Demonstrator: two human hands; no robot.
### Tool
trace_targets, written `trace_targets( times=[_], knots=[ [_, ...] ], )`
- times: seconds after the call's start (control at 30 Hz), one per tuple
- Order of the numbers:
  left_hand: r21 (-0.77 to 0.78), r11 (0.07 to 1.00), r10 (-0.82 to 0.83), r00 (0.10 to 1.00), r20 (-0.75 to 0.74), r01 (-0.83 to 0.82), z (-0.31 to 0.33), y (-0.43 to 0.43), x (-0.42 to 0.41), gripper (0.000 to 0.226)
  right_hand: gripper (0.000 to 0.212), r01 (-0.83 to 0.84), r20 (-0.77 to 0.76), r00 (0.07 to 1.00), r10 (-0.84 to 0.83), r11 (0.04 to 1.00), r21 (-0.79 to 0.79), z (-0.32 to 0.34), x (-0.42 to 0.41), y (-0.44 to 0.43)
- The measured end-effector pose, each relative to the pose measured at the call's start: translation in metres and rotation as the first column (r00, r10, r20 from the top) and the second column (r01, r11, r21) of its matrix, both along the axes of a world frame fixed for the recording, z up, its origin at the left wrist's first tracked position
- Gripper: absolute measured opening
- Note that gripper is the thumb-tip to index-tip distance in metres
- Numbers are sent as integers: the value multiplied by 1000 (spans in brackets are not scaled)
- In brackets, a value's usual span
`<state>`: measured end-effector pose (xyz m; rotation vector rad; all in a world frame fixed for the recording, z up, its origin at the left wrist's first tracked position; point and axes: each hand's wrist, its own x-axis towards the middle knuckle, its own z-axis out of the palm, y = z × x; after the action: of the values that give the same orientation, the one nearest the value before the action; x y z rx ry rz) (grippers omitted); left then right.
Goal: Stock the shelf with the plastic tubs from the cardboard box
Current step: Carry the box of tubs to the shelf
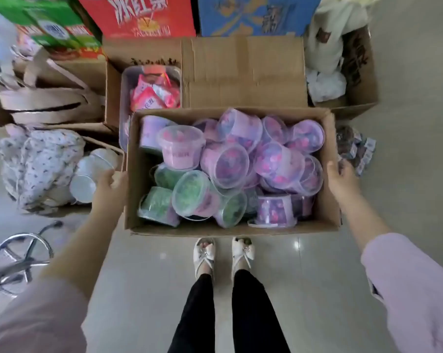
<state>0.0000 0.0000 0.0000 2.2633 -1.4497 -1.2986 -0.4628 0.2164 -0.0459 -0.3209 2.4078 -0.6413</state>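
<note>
An open cardboard box (136, 149) sits in front of my feet, filled with several plastic tubs lying jumbled. Most are pink and purple tubs (225, 161) with clear lids; a few green tubs (195, 192) lie at the near left. My left hand (111, 184) grips the box's left wall, thumb over the rim. My right hand (341, 182) grips the right wall the same way. No shelf is in view.
Other cartons crowd the floor behind: a closed brown one (243, 72), a clear bin of pink snack packs (153, 90), red (136, 16) and blue (256, 14) printed cases. A chrome stool base (22, 253) stands at left. Pale tiled floor (144, 289) lies around my feet.
</note>
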Motion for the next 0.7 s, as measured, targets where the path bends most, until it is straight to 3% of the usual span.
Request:
trace_targets(
  times=[0.07,0.2,0.43,0.6,0.7],
  knots=[
    [-18,997,70,997,-28,-70,-23,-2,1,62,63,24,-25,999,-24,1000,17,-14,-3,0],
    [-41,999,7,989,147,-1,-58,5,-2,61,61,46,-43,998,-47,999,-9,-36,-7,3],
    [-3,998,59,963,263,-61,-70,-3,-13,57,54,-30,-130,991,33,999,27,-42,-21,-7],
    [-38,999,29,939,343,-17,-79,-7,-11,57,59,-7,-185,982,20,998,70,-42,-22,-8],
    [-98,994,75,937,342,-44,-83,-2,-9,73,64,20,-197,980,-2,996,89,-41,-21,-9]
  ],
)
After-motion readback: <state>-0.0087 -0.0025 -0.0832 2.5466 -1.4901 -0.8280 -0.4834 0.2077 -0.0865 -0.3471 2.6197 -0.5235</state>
